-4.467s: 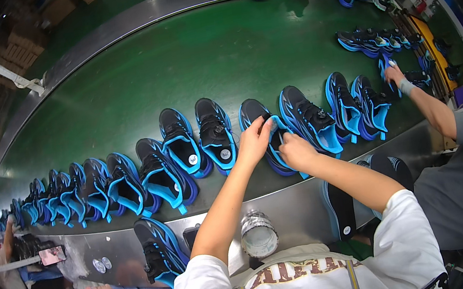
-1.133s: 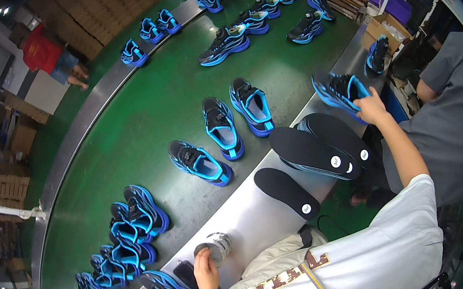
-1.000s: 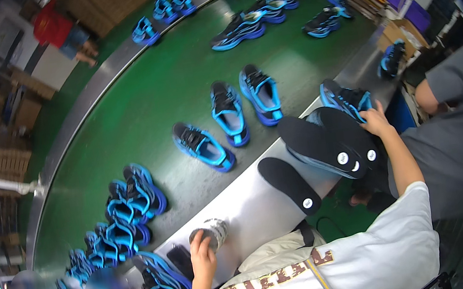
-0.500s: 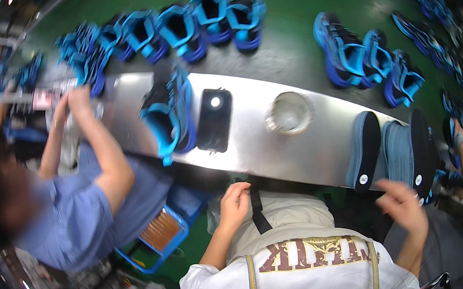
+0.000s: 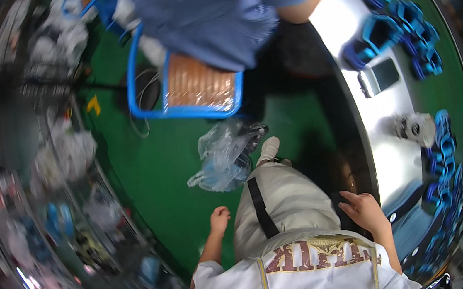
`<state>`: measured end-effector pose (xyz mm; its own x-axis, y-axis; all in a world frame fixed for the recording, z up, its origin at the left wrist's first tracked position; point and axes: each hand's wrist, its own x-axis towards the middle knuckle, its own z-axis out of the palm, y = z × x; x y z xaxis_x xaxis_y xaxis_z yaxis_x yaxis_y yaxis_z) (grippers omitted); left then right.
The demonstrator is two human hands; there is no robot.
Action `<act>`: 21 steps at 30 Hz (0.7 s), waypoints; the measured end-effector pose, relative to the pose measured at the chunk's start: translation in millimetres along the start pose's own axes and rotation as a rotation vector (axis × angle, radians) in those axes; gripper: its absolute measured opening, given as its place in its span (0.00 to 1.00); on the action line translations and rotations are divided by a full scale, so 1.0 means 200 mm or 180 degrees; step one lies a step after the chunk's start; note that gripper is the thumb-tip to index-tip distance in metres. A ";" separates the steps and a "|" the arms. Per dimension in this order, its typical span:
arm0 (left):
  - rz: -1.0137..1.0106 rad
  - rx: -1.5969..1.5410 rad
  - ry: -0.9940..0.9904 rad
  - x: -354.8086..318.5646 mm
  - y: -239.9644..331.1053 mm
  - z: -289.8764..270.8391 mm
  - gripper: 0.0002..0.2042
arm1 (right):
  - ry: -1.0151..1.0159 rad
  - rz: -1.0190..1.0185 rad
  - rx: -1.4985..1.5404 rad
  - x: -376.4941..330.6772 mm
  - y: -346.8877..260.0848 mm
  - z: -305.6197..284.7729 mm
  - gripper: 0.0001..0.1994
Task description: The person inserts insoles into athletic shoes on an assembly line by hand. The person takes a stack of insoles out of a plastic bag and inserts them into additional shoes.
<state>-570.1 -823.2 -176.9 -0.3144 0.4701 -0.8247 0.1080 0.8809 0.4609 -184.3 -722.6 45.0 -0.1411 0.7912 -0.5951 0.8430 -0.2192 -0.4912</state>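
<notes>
My left hand (image 5: 220,220) hangs over the green floor beside my left thigh. Its fingers look loosely curled together, and nothing shows in them. With fingers apart and nothing held, my right hand (image 5: 365,209) is beside the near edge of the metal bench (image 5: 370,151). Closest to that hand on the bench are grey-blue and black insoles (image 5: 411,225), partly cut off by my arm. Farther along the bench lie a round clear container (image 5: 419,129), a phone (image 5: 383,76) and a black and blue shoe (image 5: 376,38).
Ahead, a person in a blue shirt (image 5: 225,15) is beside a blue-framed seat (image 5: 132,93) with a brown slatted pad. A clear plastic bag (image 5: 224,157) lies near my shoe (image 5: 269,150). Racks with bagged items (image 5: 61,156) line the left; more shoes (image 5: 447,143) line the right.
My view and body have swung left, so the bench now runs along my right. My right hand has moved away from above the insoles. Floor and racks have come into view.
</notes>
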 end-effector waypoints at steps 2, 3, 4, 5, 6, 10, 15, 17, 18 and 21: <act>-0.0257 -0.0659 0.0291 -0.03 -0.27 -0.05 0.09 | -0.0160 -0.0438 -0.0225 0.13 -0.01 0.11 0.14; -0.0537 -0.1159 0.0472 -0.08 -0.41 -0.01 0.09 | -0.0374 -0.0522 -0.0409 0.16 -0.02 0.14 0.13; -0.0730 -0.1075 0.0452 -0.13 -0.49 -0.03 0.08 | -0.0347 -0.0894 -0.0811 0.20 -0.07 0.20 0.14; -0.0924 -0.0985 0.0411 -0.17 -0.56 -0.05 0.08 | -0.0407 -0.1038 -0.1043 0.25 -0.12 0.28 0.14; -0.1034 -0.0876 0.0239 -0.27 -0.65 -0.06 0.07 | -0.0504 -0.1105 -0.0961 0.24 -0.18 0.29 0.14; -0.1318 -0.1914 0.0605 -0.10 -0.76 -0.16 0.06 | -0.1056 -0.0816 -0.0450 0.32 -0.35 0.57 0.13; -0.0415 -0.2346 0.1200 0.38 -0.68 -0.41 0.08 | -0.1821 -0.0921 -0.0859 0.57 -0.46 1.06 0.17; 0.0588 -0.1768 0.1405 0.59 -0.89 -0.48 0.07 | -0.1844 -0.1496 -0.1055 0.72 -0.44 1.35 0.23; 0.0026 -0.1316 0.0929 0.71 -0.67 -0.51 0.07 | -0.1621 -0.1255 -0.1177 0.86 -0.43 1.48 0.27; -0.0217 -0.0634 0.0515 0.98 -0.81 -0.56 0.14 | -0.1159 -0.0343 -0.1138 1.16 -0.54 1.97 0.40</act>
<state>-755.3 -879.5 -375.8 -0.4630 0.3809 -0.8003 -0.1012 0.8743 0.4747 -511.6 -739.2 -291.0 -0.3545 0.5348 -0.7671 0.9294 0.1115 -0.3518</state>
